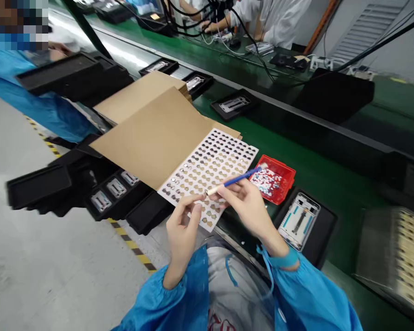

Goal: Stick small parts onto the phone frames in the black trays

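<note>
From the head view, the red tray [282, 171] sat on the green bench [317, 170], just to the right of the white perforated sheet [214, 161], and it held a heap of small pale parts. Below and to the right of the red tray, a black tray [326, 219] carried one white and blue framed part [299, 219]. Left of the sheet, another black tray [114, 193] held three small metal parts in a row. Further black trays rode the bench beyond the sheet, each with a single part inside.

My right hand [248, 202] was closed around a blue-handled pen tool [232, 181], gripped like a pencil, its pale tip lying over the sheet's near edge. My left hand [184, 220] was pinched narrow, thumb and forefinger meeting just at that tip; whether they held a small part between them I could not tell. Both hands hovered over the sheet's near corner, close together.

The sheet overhung the bench edge toward me, and a brown cardboard [152, 133] lay over its left side. Left of the sheet, past the yellow-striped line, the grey floor [37, 257] lay open. A person in a blue sleeve [27, 87] stood far left of the cardboard.
</note>
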{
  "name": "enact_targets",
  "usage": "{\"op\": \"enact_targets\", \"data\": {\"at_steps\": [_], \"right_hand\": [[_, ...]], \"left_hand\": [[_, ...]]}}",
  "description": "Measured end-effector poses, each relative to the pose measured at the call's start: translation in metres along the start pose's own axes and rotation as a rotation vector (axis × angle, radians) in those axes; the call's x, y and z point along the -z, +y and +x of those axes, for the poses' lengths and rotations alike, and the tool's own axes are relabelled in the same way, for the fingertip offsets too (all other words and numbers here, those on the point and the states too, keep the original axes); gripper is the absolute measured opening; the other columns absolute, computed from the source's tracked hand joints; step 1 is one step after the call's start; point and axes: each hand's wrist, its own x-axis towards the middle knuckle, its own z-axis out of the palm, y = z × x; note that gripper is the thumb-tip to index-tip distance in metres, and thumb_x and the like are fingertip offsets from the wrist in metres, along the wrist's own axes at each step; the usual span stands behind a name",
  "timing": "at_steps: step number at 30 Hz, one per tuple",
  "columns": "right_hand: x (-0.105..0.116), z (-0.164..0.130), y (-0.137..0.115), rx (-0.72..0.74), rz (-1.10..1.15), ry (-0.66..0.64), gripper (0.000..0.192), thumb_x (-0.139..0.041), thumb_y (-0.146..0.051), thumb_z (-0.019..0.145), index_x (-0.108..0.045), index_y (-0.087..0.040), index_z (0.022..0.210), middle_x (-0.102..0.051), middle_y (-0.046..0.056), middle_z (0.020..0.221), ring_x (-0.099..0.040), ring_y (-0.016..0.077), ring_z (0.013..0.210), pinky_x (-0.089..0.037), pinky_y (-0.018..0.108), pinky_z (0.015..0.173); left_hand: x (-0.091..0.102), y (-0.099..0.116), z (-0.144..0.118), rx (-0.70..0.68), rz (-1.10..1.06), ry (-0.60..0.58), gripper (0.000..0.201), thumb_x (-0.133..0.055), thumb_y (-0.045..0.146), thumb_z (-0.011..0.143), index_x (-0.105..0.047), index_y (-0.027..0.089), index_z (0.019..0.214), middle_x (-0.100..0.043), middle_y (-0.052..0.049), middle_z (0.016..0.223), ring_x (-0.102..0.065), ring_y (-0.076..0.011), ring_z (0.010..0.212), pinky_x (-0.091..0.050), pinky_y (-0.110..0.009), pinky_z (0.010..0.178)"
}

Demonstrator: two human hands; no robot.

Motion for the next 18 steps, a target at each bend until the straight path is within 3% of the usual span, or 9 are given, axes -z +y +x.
{"op": "enact_targets", "data": {"at_steps": [5, 10, 13, 18], "right_hand": [[0.038, -0.093, -0.017, 0.035, -0.019, 0.330, 0.034, -0.089, -0.051, 0.092, -0.068, -0.025, 0.096, -0.082, 0.003, 0.096, -0.083, 0.0209, 0.085, -0.070, 0.029, 0.067], [0.058, -0.151, -0.003, 0.210, -0.227, 0.658, 0.024, -0.085, -0.041, 0.098, -0.068, -0.025, 0.096, -0.085, 0.006, 0.102, -0.083, 0.0234, 0.095, -0.071, 0.034, 0.074], [0.068, -0.173, 0.004, 0.253, -0.319, 0.738, 0.021, -0.083, -0.040, 0.100, -0.068, -0.026, 0.096, -0.085, 0.006, 0.101, -0.083, 0.0242, 0.097, -0.071, 0.037, 0.080], [0.097, -0.186, -0.005, 0.077, -0.211, 0.737, 0.034, -0.085, -0.052, 0.095, -0.065, -0.026, 0.093, -0.083, 0.005, 0.095, -0.083, 0.0236, 0.080, -0.070, 0.035, 0.066]], "left_hand": [[-0.050, 0.032, -0.027, 0.137, -0.339, -0.232, 0.004, -0.080, 0.027, 0.091, -0.083, 0.025, 0.093, -0.080, 0.000, 0.089, -0.067, -0.0131, 0.070, -0.055, -0.023, 0.065], [-0.092, 0.042, -0.060, 0.283, -0.451, -0.508, 0.007, -0.079, 0.028, 0.089, -0.084, 0.023, 0.092, -0.079, -0.002, 0.087, -0.066, -0.0131, 0.067, -0.054, -0.022, 0.062], [-0.104, 0.045, -0.071, 0.286, -0.454, -0.629, 0.011, -0.077, 0.032, 0.089, -0.081, 0.022, 0.088, -0.080, -0.003, 0.086, -0.067, -0.0149, 0.067, -0.055, -0.024, 0.062], [-0.120, 0.041, -0.073, 0.213, -0.386, -0.807, 0.017, -0.067, 0.035, 0.094, -0.072, 0.022, 0.085, -0.073, -0.001, 0.077, -0.066, -0.0155, 0.065, -0.050, -0.024, 0.058]]}}
